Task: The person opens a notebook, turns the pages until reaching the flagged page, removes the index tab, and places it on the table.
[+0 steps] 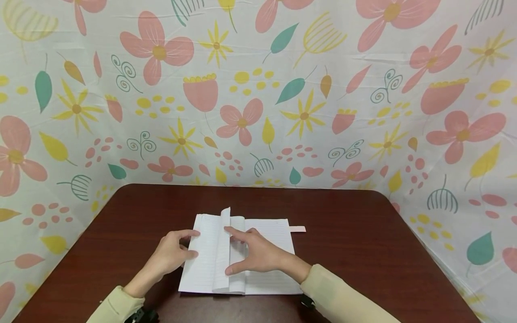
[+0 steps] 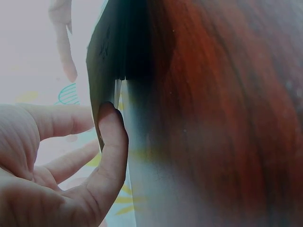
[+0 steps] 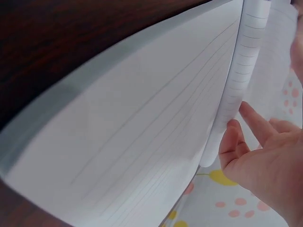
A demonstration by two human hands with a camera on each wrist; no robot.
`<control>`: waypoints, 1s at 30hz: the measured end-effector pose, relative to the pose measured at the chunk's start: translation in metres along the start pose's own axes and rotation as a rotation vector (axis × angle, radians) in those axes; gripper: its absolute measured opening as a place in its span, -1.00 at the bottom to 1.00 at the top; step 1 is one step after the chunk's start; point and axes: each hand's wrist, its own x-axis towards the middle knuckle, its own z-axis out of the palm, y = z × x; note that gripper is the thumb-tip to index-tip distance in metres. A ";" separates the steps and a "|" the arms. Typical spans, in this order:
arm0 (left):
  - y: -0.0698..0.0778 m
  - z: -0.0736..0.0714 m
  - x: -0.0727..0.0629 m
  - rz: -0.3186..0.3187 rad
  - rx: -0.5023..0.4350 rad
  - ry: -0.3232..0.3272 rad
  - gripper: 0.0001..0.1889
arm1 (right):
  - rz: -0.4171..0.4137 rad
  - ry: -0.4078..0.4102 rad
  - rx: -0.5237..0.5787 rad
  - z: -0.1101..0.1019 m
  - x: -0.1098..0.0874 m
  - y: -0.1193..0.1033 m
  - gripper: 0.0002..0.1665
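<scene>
An open notebook (image 1: 202, 260) with white lined pages lies on the dark wooden table in the head view. Its left edge is held by my left hand (image 1: 169, 253); the left wrist view shows fingers on both sides of the notebook's cover (image 2: 99, 71). Near the middle, a lifted page (image 1: 221, 255) stands bent over toward the left. My right hand (image 1: 260, 253) touches that page from the right, thumb and index finger spread wide apart. In the right wrist view the page (image 3: 244, 56) curls upright beside the fingertips (image 3: 244, 106).
A pale strip (image 1: 297, 229) sticks out past the notebook's right edge. The brown table (image 1: 343, 233) has rounded far corners. Behind it hangs a white cloth (image 1: 242, 166) with flower and leaf prints, which also runs along both sides.
</scene>
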 end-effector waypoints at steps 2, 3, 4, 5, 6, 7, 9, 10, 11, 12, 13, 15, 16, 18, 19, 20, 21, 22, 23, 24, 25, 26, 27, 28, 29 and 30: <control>0.000 0.000 0.000 0.002 0.001 0.000 -0.48 | 0.006 -0.008 0.002 0.000 0.001 0.000 0.35; 0.000 0.000 0.000 0.002 -0.001 0.000 -0.48 | 0.009 -0.012 0.004 0.000 0.001 0.000 0.38; -0.001 0.000 0.001 0.003 -0.001 0.000 -0.48 | 0.011 -0.014 0.005 0.000 0.002 0.000 0.41; -0.001 0.000 0.001 0.003 -0.001 0.000 -0.48 | 0.013 -0.017 0.005 -0.001 0.002 0.001 0.42; -0.001 0.000 0.001 0.002 0.000 0.000 -0.48 | 0.013 -0.017 0.002 -0.001 0.002 0.000 0.42; -0.001 0.000 0.001 0.002 0.000 0.000 -0.48 | 0.011 -0.018 0.001 -0.001 0.002 0.000 0.39; -0.001 0.000 0.002 0.001 0.000 -0.001 -0.49 | 0.007 -0.016 -0.008 -0.001 0.002 0.000 0.30; -0.001 0.000 0.002 0.001 0.002 -0.001 -0.50 | 0.003 -0.015 -0.016 -0.001 0.001 0.000 0.24; -0.001 0.001 0.002 0.000 0.003 0.001 -0.53 | 0.001 -0.014 -0.023 -0.001 0.001 0.000 0.17; -0.001 0.001 0.002 0.000 -0.002 0.001 -0.56 | -0.003 -0.012 -0.029 -0.001 0.001 0.000 0.11; -0.001 0.001 0.003 -0.002 -0.009 0.004 -0.60 | -0.005 -0.009 -0.035 -0.001 0.001 0.000 0.06; 0.000 0.001 0.003 -0.007 -0.030 0.007 -0.66 | -0.005 -0.007 -0.044 -0.001 0.001 0.001 -0.02; 0.000 0.001 0.003 -0.010 -0.034 0.008 -0.68 | -0.005 -0.007 -0.045 -0.001 0.001 0.001 -0.04; 0.001 0.001 0.003 -0.016 -0.041 0.009 -0.68 | -0.005 -0.008 -0.045 -0.001 0.001 0.001 -0.06; 0.002 0.001 0.002 -0.020 -0.039 0.009 -0.67 | -0.006 -0.008 -0.044 -0.001 0.001 0.001 -0.07; 0.002 0.001 0.002 -0.021 -0.035 0.007 -0.65 | -0.007 -0.009 -0.043 -0.001 0.001 0.001 -0.08; 0.003 0.001 0.002 -0.021 -0.025 0.006 -0.62 | -0.008 -0.009 -0.041 -0.001 0.001 0.001 -0.08; 0.003 0.001 0.002 -0.024 -0.013 0.003 -0.58 | -0.009 -0.010 -0.038 0.000 0.000 0.001 -0.09; 0.003 0.001 0.001 -0.024 -0.006 0.001 -0.55 | -0.009 -0.010 -0.034 0.000 0.000 0.001 -0.09; 0.003 0.001 0.001 -0.024 0.001 0.001 -0.52 | -0.010 -0.009 -0.031 0.000 0.000 0.001 -0.10; 0.003 0.001 0.001 -0.024 0.006 0.000 -0.49 | -0.009 -0.009 -0.027 0.000 0.000 0.000 -0.10; 0.002 0.001 0.001 -0.023 0.011 0.001 -0.47 | -0.009 -0.008 -0.024 0.000 0.000 0.000 -0.10; 0.002 0.001 0.000 -0.023 0.016 0.001 -0.46 | -0.007 -0.008 -0.021 0.000 -0.001 0.000 -0.10; 0.002 0.001 0.000 -0.023 0.020 0.002 -0.45 | -0.005 -0.007 -0.020 0.000 -0.001 0.000 -0.10; 0.002 0.001 0.000 -0.021 0.023 0.005 -0.45 | -0.005 -0.006 -0.021 0.000 -0.001 0.000 -0.10; 0.001 0.001 0.000 -0.020 0.027 0.008 -0.45 | -0.004 -0.004 -0.023 0.000 -0.001 0.000 -0.10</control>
